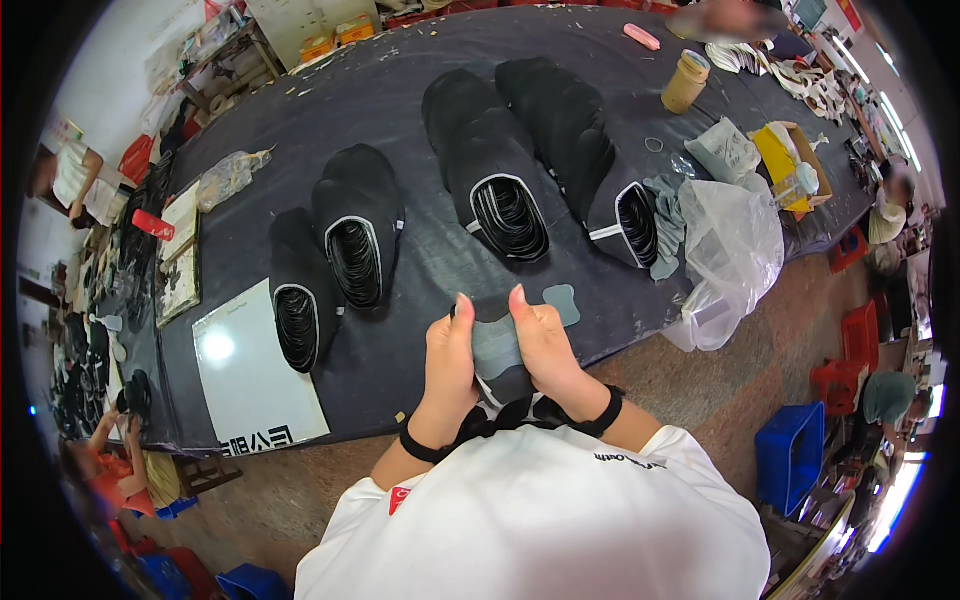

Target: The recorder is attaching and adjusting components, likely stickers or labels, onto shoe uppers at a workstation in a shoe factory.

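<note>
Close to my body, at the table's front edge, I hold a black shoe upper [515,384] with a grey patch [498,345] on it. My left hand [450,360] grips its left side and my right hand [548,350] its right, both thumbs pointing up and away from me. The fingers beneath are hidden. Just beyond my right hand lies a loose grey patch [563,303] with a wavy outline. Farther back, long stacks of nested black shoe uppers lie on the table: two at the left [358,190] and two larger ones in the middle [475,145].
The dark table [420,350] carries a white board [250,370] at the left. On the right are a clear plastic bag [735,260], grey cloth scraps [665,215], a yellow-brown jar [685,82] and an open carton [800,165]. A blue crate [790,455] stands on the floor. Other people work at both sides.
</note>
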The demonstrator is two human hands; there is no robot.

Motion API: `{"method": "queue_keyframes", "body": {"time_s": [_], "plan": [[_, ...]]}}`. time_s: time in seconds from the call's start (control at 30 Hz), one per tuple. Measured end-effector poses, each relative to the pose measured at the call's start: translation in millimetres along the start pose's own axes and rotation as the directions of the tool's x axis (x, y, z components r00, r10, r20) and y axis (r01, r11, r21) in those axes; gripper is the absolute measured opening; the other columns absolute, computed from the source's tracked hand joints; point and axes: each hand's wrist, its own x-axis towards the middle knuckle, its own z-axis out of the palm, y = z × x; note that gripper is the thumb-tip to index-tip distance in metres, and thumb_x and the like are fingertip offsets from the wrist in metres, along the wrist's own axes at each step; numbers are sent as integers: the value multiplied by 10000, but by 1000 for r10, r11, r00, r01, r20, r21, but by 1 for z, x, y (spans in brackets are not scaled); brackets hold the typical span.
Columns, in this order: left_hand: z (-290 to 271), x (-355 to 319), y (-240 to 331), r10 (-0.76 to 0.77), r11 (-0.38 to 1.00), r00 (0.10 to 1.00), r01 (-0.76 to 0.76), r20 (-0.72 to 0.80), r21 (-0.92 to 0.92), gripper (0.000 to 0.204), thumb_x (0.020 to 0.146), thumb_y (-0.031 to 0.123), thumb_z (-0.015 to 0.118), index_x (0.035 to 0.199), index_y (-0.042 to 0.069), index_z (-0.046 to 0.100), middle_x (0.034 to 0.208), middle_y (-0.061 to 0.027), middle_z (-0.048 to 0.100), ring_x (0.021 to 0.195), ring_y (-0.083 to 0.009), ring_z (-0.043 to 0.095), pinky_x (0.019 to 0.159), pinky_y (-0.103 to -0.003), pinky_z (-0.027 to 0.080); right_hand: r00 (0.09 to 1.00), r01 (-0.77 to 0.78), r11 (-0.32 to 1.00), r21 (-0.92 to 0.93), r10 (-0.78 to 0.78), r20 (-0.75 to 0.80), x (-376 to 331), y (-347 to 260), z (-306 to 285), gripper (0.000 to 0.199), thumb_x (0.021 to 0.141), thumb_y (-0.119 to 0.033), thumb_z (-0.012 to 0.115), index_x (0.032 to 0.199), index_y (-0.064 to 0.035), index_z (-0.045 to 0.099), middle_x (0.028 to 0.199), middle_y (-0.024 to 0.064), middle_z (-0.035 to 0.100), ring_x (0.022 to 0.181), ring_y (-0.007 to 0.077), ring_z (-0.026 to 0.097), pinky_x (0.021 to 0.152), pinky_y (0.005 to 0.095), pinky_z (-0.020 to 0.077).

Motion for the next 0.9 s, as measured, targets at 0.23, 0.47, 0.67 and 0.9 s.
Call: {"method": "queue_keyframes", "body": {"time_s": [0.23, 0.47, 0.67, 0.9], "plan": [[27, 10, 6, 317, 877, 902, -396, 292, 272, 425, 871, 263, 550, 1157, -41, 470, 1002, -120, 609, 886, -175, 596, 775, -278, 463, 966, 242, 913, -328, -257, -2, 10, 3, -49, 478, 974, -349, 313, 693, 0, 479, 640, 24, 478, 534, 113, 379, 518, 269, 344], [48, 88, -42, 338, 125, 807, -549, 484, 827, 726, 699, 103, 689, 1333, 167, 342, 920, -158, 566, 841, -315, 569, 705, -391, 457, 958, 209, 596, -775, -283, 41, 15, 54, -151, 230, 842, -206, 559, 974, -21, 590, 895, 157, 572, 842, 292, 584, 724, 343, 462], [44, 154, -118, 462, -448, 750, -263, 474, 854, 605, 727, 141, 611, 1290, 282, 441, 1127, -96, 454, 967, -248, 463, 808, -386, 345, 996, -78, 572, -816, 6, -91, 9, 98, -214, 254, 777, -159, 627, 989, -29, 574, 1019, 156, 530, 893, 301, 552, 788, 368, 449], [41, 171, -145, 449, -490, 700, -326, 555, 808, 546, 783, 106, 530, 1285, 299, 436, 1323, -127, 365, 1179, -303, 376, 945, -446, 291, 905, 375, 101, -922, -257, 340, 43, 104, -210, 589, 606, -84, 685, 1163, -89, 495, 1236, 141, 420, 1113, 321, 420, 841, 407, 403]]}}
